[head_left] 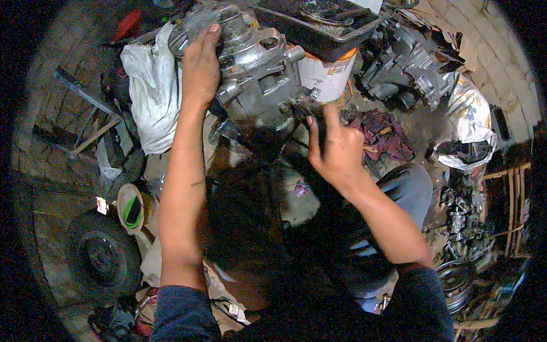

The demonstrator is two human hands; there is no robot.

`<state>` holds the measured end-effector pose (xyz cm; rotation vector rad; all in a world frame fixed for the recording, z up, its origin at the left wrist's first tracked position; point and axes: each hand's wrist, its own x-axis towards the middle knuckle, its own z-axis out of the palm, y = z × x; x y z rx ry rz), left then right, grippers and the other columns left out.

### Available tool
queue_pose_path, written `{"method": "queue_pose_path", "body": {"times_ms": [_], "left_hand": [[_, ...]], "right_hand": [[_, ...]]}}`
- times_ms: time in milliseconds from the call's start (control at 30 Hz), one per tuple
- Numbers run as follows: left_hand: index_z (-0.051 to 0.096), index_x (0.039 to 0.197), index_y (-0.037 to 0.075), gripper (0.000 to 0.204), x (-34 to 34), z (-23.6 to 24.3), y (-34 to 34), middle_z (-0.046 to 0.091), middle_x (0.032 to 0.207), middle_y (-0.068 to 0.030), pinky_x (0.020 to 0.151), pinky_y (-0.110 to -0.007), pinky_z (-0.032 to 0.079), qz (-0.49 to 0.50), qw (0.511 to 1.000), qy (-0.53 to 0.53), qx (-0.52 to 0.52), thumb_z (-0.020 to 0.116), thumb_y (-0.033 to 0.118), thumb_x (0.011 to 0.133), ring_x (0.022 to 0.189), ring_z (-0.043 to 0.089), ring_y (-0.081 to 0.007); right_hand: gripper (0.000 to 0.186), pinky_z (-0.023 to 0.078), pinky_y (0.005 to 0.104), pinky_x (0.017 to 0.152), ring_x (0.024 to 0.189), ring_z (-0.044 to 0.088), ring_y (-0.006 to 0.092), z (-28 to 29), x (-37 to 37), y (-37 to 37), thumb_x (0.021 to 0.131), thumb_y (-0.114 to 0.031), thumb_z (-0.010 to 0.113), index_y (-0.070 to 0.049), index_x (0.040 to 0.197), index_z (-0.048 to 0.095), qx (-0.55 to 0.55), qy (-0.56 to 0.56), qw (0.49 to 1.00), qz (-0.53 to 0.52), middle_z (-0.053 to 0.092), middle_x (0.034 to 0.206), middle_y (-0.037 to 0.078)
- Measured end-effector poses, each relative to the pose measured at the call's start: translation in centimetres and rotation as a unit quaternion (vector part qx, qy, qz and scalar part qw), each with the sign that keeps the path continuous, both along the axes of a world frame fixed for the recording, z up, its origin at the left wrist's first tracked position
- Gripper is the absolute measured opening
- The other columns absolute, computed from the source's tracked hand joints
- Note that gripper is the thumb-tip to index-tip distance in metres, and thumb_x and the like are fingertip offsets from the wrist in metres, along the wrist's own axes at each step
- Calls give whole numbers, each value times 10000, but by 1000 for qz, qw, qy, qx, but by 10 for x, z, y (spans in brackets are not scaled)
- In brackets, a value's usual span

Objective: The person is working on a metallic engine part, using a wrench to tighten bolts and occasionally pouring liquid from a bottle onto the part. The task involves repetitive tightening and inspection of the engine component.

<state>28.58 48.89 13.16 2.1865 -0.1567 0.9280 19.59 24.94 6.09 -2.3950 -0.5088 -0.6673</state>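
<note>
Now: engine (256, 68) mid-frame, front of white bucket (327, 77). Left hand (200, 68) flat on engine top, fingers spread, gripping nothing. Right hand (336, 151) at engine's lower right; fingers pinch small dark part, unclear. Risk: greasy engine slips, tips toward bucket.

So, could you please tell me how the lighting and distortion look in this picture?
Head view: dim overall, with a black fisheye rim bending the brick floor; light catches the metal engine casing under the left hand, while below the right hand the middle sinks into murky, grainy shadow.

Head-worn fisheye camera looks steeply down, close over a cluttered floor (68, 188).
</note>
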Motion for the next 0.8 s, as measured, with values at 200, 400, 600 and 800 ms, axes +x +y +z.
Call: {"method": "queue_pose_path", "body": {"times_ms": [200, 400, 600, 800], "left_hand": [[608, 1152, -38, 308, 0, 3, 1, 627, 1171, -250, 978, -397, 441, 19, 999, 29, 29, 433, 168, 1004, 1076, 593, -423], [542, 1295, 15, 378, 7, -5, 8, 610, 1232, -229, 993, -392, 429, -10, 997, 74, 24, 384, 222, 1020, 1083, 601, -350], [574, 1242, -49, 415, 39, -28, 50, 604, 1269, -219, 1048, -380, 403, 25, 971, -101, 214, 396, 251, 1017, 1197, 562, -356], [576, 1266, -44, 458, 16, -13, 17, 589, 1303, -215, 1080, -358, 366, -19, 999, 32, -39, 376, 293, 1028, 1219, 551, -346]], "right_hand": [[431, 507, 470, 485, 589, 659, 336, -16, 4, 7, 744, -183, 704, -85, 1114, 506, -59, -32, 997, 47, 669, 764, 135], [332, 478, 443, 484, 544, 620, 352, -24, -1, 13, 719, -55, 679, -43, 1030, 564, -8, -60, 994, 88, 605, 639, 143], [329, 462, 445, 467, 522, 615, 331, -31, 1, 21, 720, -48, 687, -46, 996, 507, -64, -55, 995, 47, 587, 602, 140], [147, 458, 404, 431, 463, 594, 320, -17, 8, 24, 837, -48, 674, -35, 898, 540, 8, -129, 992, 12, 562, 554, 148]]}}
